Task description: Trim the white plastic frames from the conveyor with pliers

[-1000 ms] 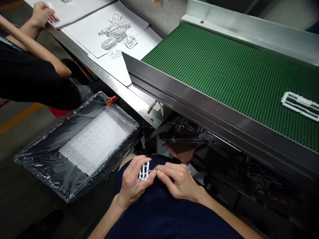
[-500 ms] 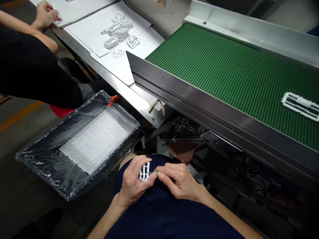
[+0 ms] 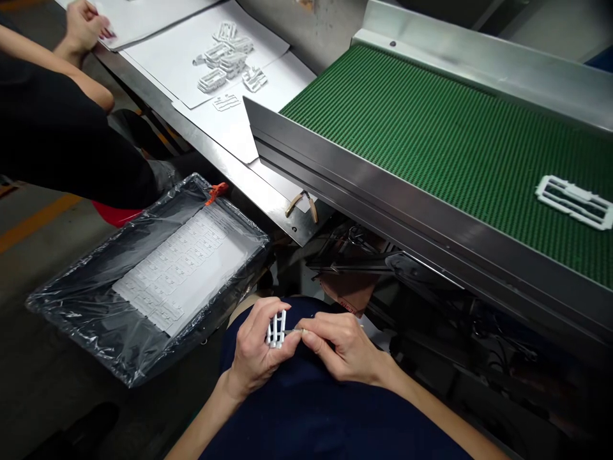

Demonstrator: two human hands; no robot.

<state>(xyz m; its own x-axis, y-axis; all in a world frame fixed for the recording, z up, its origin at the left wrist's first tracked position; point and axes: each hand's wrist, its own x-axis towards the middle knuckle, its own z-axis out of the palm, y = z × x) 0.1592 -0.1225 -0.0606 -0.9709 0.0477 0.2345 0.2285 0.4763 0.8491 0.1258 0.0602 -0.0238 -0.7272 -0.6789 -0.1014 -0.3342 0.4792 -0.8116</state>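
Above my lap, my left hand [image 3: 256,342] is closed around a small white slotted plastic frame [image 3: 276,329], which stands tilted between fingers and thumb. My right hand [image 3: 340,345] pinches a thin metal blade [image 3: 293,330] that points left. Its tip reaches the right side of the frame near my left thumb; whether it touches the frame, I cannot tell. My right fingers cover the rest of the tool.
A similar white part [image 3: 575,203] lies on the green conveyor belt [image 3: 421,134]. More white parts [image 3: 225,61] are heaped on the paper-covered table. Wood-handled nippers [image 3: 301,207] lie at its corner. A plastic-lined crate [image 3: 71,281] holds rows of parts. Another person's hand [image 3: 83,29] is at upper left.
The white part on the belt has moved slightly left and shows more of its right end. The other person's hand has shifted a little left. My hands keep nearly the same pose.
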